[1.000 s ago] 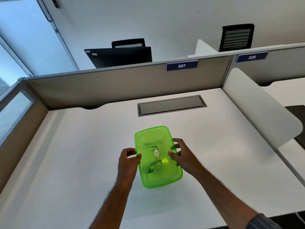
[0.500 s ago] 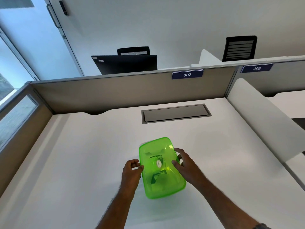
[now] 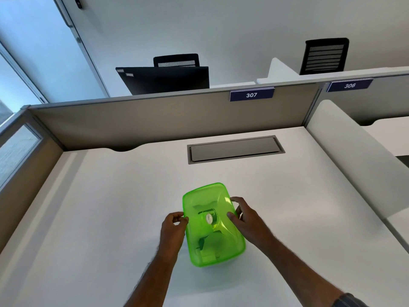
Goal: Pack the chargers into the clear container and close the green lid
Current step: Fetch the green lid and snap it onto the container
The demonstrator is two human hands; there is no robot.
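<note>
A translucent green lid (image 3: 212, 224) with a white round vent in its middle covers the clear container on the white desk. Dim charger shapes (image 3: 205, 242) show through the lid. My left hand (image 3: 173, 229) is curled against the lid's left edge, fingertips pinching it. My right hand (image 3: 244, 218) presses the lid's right edge, thumb on top and fingers down the side. The container's clear walls are almost entirely hidden under the lid.
A grey cable hatch (image 3: 235, 149) is set into the desk behind the container. Beige partition walls (image 3: 155, 120) close the back and left; a white divider (image 3: 354, 165) stands on the right. A dark monitor and chairs sit beyond the partition.
The camera view has tilted, so the container sits lower in frame. Both hands stay on the lid's sides with only small finger shifts.
</note>
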